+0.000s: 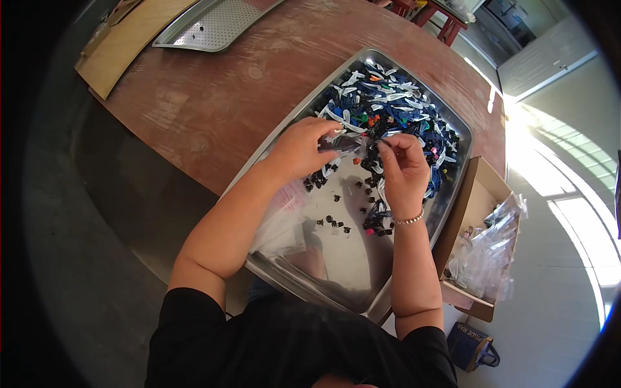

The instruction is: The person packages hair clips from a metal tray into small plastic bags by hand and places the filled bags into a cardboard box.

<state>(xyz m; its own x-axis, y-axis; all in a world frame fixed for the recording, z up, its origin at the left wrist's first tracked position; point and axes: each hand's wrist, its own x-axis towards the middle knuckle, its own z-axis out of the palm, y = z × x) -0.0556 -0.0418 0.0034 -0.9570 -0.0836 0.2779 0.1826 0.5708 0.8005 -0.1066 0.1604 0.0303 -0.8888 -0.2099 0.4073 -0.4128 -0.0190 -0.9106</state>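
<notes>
Where the table point(181, 123) extends to the far left, a flat board point(123, 48) and a perforated tray point(236, 22) lie along its edge, well apart from the hands. Farther right, a pile of clear bags point(278, 223) lies in the near left part of the metal tray point(346, 265), beneath the left forearm; this position likely keeps the bags within easy reach. The left hand point(304, 150) grasps a clear plastic bag point(346, 143) between thumb and fingers, apparently to steady it over the tray. Dark contents show through the film. Loose black pieces point(333, 222) lie scattered on the bare tray floor below; the raised rim presumably prevents them from rolling off.

The right hand point(407, 167) closes its thumb and fingertips on a small dark piece point(383, 143) just beside the bag; its exact shape cannot be told. Behind both hands, a heap of white and dark blue clips point(388, 97) fills the far part of the tray. To the right, a cardboard box point(458, 216) stands beside the tray and holds filled clear packets point(482, 255), seemingly to keep them separate from the loose pieces.

Orientation: the bag's long axis runs roughly left to right, its free end pointing toward the right hand. Which end is its mouth cannot be told.
</notes>
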